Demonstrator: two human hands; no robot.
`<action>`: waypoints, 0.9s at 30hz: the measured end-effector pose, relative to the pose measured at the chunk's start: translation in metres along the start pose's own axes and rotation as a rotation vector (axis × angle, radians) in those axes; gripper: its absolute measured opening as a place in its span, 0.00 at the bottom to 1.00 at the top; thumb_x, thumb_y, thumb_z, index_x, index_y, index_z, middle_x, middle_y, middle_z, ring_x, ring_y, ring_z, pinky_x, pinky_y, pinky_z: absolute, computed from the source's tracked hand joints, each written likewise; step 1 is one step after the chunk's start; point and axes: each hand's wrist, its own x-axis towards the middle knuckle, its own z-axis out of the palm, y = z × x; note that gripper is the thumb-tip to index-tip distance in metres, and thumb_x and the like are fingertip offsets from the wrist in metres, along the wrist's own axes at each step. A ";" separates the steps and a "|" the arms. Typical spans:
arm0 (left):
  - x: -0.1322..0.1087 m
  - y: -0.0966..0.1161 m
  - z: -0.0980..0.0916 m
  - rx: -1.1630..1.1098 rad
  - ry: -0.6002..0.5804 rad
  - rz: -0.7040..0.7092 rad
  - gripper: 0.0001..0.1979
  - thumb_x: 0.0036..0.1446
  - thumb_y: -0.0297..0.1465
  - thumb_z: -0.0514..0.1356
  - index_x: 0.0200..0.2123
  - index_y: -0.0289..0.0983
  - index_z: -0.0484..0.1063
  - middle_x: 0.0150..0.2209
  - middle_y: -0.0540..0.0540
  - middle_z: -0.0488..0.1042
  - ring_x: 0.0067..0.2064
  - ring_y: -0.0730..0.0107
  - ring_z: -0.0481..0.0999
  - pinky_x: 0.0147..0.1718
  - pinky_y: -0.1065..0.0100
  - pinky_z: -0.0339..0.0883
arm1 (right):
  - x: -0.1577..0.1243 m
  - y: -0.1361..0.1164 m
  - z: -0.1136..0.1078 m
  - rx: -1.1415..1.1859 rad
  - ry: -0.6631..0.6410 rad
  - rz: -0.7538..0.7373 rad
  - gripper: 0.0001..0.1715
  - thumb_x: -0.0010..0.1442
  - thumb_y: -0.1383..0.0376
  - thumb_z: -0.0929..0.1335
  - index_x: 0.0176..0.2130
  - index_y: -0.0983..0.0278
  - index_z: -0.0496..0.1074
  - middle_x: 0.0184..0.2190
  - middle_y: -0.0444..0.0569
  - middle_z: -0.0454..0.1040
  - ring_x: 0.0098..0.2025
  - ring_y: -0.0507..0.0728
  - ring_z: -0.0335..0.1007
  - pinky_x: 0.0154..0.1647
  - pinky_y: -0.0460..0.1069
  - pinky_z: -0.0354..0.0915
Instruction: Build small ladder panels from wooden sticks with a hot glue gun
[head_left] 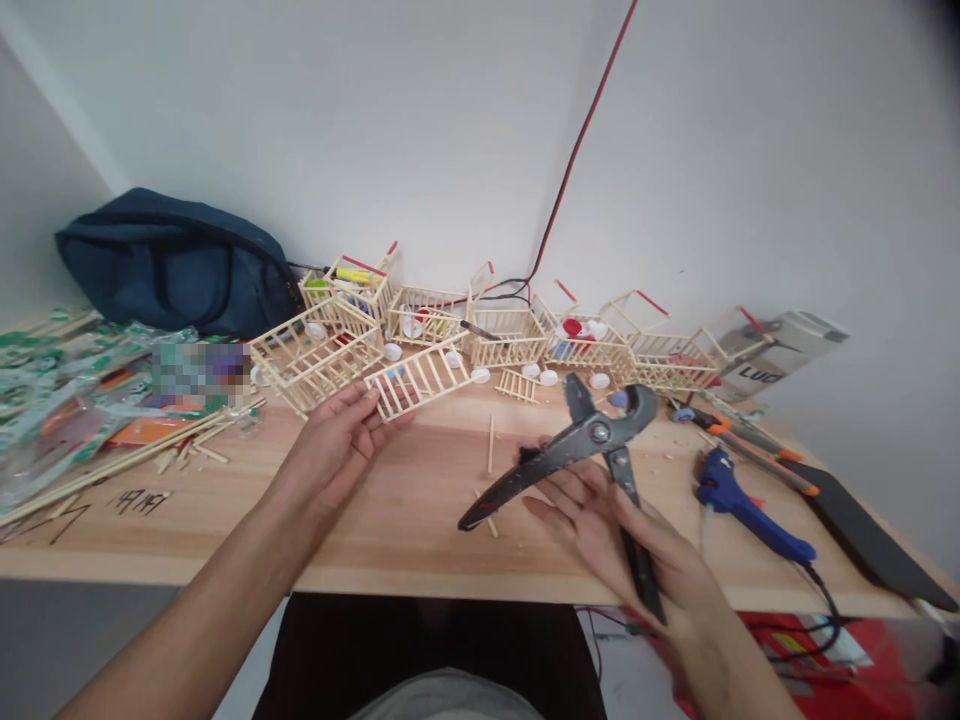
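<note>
My left hand [341,435] pinches the left end of a small lattice panel [420,383] made of thin wooden sticks, raised above the table. In my right hand [611,530] lies a pair of hand shears [600,432] with a hooked jaw and dark handles. Their jaws point away from me and stand apart, with the handles spread. Beyond my left hand stands a stick-built cart frame [315,350]. Loose wooden sticks [491,443] lie on the table between my hands, and a smaller lattice piece [517,386] rests farther back.
Several miniature stick carts [510,340] with white wheels line the wall. A blue glue gun [750,510], orange-handled pliers [765,450] and a dark flat blade-like piece [862,530] lie right. Plastic packaging [60,400], long sticks [142,455] and a navy bag [180,260] occupy the left.
</note>
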 end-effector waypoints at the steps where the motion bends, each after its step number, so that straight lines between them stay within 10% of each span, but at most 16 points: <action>1: 0.000 0.000 0.000 -0.003 0.002 -0.001 0.07 0.59 0.19 0.56 0.34 0.32 0.74 0.41 0.40 0.80 0.41 0.66 0.81 0.43 0.62 0.78 | 0.004 0.005 0.002 0.036 -0.031 0.003 0.22 0.62 0.50 0.65 0.53 0.54 0.72 0.62 0.52 0.67 0.65 0.65 0.60 0.63 0.67 0.57; 27: -0.005 -0.010 0.009 0.016 -0.044 0.003 0.06 0.59 0.21 0.57 0.37 0.32 0.74 0.43 0.41 0.80 0.43 0.67 0.80 0.42 0.67 0.77 | 0.040 0.037 0.039 0.073 -0.166 -0.085 0.27 0.59 0.49 0.67 0.55 0.54 0.70 0.61 0.52 0.67 0.62 0.65 0.63 0.60 0.65 0.60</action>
